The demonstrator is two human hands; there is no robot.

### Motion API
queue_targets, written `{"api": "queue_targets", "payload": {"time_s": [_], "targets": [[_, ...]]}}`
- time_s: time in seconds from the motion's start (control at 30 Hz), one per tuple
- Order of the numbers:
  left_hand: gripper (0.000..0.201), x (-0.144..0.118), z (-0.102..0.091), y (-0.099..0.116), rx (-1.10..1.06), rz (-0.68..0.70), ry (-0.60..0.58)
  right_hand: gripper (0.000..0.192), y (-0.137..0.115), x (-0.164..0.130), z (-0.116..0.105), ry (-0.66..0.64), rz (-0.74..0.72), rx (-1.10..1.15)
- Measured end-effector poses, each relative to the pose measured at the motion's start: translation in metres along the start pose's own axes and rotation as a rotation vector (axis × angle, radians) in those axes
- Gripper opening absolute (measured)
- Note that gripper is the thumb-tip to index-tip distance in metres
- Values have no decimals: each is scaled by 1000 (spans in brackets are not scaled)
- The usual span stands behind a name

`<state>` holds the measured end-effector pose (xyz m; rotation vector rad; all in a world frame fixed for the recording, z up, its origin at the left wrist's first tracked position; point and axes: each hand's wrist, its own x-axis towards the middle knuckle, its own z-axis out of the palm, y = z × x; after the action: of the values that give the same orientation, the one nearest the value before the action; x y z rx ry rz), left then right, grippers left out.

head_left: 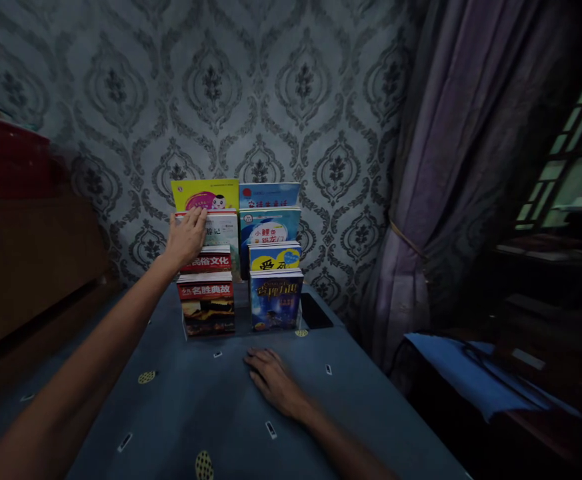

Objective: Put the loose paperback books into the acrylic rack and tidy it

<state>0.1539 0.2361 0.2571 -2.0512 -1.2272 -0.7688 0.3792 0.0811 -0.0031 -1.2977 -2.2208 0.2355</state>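
The left hand [187,237] reaches to the left row of upright books [205,270] at the back of the counter [195,407], its grip loose and open, fingers laid over the top edge of the third book [221,230] and closed on nothing. The right hand [271,380] lies flat and open on the counter before the right row [275,280]. To draw that book cleanly, I judge it should be pinched at the top and lifted straight up; each row holds four books, stepped higher toward the wall.
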Motion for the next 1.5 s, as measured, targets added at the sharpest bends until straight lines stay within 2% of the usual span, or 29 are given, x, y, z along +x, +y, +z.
{"api": "queue_targets", "payload": {"time_s": [0.37,0.47,0.6,0.77,1.0,1.33,1.5], "targets": [[56,3,-8,7,7,-33,-28,38,5,0,3,10,-7,33],[56,6,-10,16,4,-17,-16,39,6,1,5,15,-6,49],[55,16,-11,38,-6,79,-8,37,5,2,4,2,2,41],[54,34,-6,63,-32,147,-3,38,9,-1,9,14,-6,42],[54,44,8,73,-68,123,-29,38,12,-3,10,25,-10,55],[55,41,3,76,-57,116,-37,38,5,0,5,10,26,72],[55,26,1,88,-33,190,37,38,6,0,5,-12,40,95]]}}
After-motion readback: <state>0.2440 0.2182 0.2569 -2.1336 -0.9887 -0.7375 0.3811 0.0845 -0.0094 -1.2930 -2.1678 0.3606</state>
